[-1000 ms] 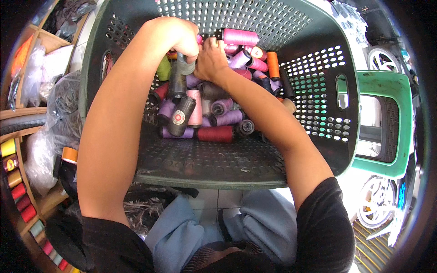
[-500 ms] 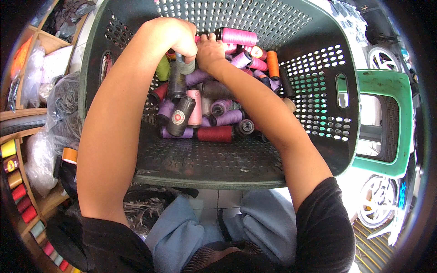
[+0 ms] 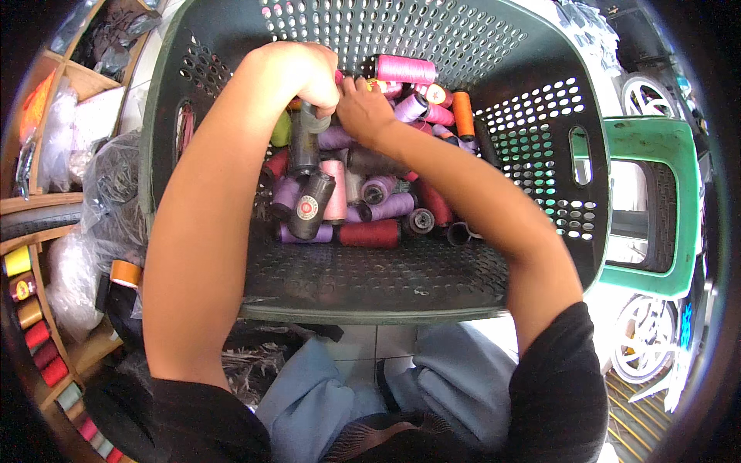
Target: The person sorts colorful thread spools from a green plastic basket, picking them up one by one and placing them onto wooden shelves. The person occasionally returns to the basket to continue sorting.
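Both my hands are deep in a dark perforated plastic basket, close together over a heap of thread spools. My left hand bends down with curled fingers; its fingertips are hidden. Just below it is a grey spool, above a dark cone of thread. My right hand lies against it, back up, fingers bent; what they hold is hidden. A bit of pink shows between the hands. Around them lie a pink spool, an orange spool, a purple spool and a dark red spool.
A green plastic stool stands right of the basket, with a white spoked wheel nearby. On the left, a wooden shelf holds several coloured spools, and clear plastic bags bulge beside it. My knees are below the basket.
The basket and spools sit slightly lower and further right in view. My right hand has drawn back slightly toward me, still beside my left. My left hand stays above the grey spool.
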The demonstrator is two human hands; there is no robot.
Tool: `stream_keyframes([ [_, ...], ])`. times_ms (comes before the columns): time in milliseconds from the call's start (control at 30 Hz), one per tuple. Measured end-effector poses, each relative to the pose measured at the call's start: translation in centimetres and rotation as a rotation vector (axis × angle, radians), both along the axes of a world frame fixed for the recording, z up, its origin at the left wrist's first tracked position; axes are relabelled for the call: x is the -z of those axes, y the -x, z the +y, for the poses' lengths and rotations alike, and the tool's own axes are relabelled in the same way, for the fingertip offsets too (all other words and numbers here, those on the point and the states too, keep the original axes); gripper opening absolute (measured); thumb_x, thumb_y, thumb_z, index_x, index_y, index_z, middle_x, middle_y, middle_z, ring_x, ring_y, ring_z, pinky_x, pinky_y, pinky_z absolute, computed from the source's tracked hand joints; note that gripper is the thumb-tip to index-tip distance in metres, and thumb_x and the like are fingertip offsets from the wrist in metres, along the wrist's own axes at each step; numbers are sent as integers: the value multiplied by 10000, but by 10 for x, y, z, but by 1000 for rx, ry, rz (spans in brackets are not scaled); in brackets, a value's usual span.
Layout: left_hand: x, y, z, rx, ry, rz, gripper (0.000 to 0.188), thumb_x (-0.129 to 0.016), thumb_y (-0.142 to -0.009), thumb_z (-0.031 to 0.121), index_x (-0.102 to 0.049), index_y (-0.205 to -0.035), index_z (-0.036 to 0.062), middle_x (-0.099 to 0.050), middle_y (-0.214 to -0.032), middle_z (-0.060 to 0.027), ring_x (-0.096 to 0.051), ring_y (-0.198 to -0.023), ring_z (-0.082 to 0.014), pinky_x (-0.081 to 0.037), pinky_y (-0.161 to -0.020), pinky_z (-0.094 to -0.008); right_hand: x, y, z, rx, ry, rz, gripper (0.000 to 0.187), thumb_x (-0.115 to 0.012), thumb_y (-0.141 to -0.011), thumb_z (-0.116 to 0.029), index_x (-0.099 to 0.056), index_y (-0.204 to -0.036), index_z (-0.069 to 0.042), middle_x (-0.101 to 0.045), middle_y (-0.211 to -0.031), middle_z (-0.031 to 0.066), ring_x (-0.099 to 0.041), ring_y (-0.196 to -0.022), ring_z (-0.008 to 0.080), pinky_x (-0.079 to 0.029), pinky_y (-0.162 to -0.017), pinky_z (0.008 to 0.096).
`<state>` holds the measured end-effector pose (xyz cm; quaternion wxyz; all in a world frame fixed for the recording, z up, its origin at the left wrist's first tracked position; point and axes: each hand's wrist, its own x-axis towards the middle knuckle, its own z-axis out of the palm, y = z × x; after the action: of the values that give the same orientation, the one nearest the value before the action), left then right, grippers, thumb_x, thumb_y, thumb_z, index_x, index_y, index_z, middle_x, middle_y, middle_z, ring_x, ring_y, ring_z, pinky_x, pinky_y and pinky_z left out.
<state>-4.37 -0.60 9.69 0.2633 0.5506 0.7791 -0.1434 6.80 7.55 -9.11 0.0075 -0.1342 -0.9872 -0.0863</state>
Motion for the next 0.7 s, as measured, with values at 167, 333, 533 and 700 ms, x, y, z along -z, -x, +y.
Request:
stream_keyframes([
  [167, 1, 9, -4, -90, -31, -40, 554, -836, -634, 245, -700, -1048, -98, -730, -1081, -274, -737, -1015, -334, -588, -843, -406, -66, -48, 32, -401, -11, -63, 262, -605, -899, -176, -653, -1124, -52, -660, -1126, 133, -651, -1090, 301, -528, -922, 466],
  [333, -6, 3, -2, -54, -71, -64, 517, -830, -644, 210, -675, -1033, -94, -736, -1037, -252, -740, -971, -319, -584, -811, -405, -97, -106, 96, -138, -156, -148, 329, -771, -779, -205, -646, -1048, -64, -711, -1013, 111, -707, -995, 283, -553, -886, 416],
  [533, -1, -1, 1, 2, -144, -79, 495, -781, -679, 161, -638, -1087, -80, -712, -1027, -261, -723, -972, -358, -567, -833, -417, -46, -167, 156, -11, -108, -348, 301, -640, -916, -216, -602, -1175, -66, -707, -972, 167, -720, -938, 347, -596, -747, 487],
  [700, 9, 8, -2, 28, -191, -71, 494, -769, -677, 148, -627, -1091, -83, -707, -1028, -277, -721, -983, -374, -564, -828, -421, -18, -176, 140, -63, -123, -425, 366, -588, -954, -229, -578, -1319, -263, -666, -1090, 166, -718, -960, 349, -582, -787, 477],
])
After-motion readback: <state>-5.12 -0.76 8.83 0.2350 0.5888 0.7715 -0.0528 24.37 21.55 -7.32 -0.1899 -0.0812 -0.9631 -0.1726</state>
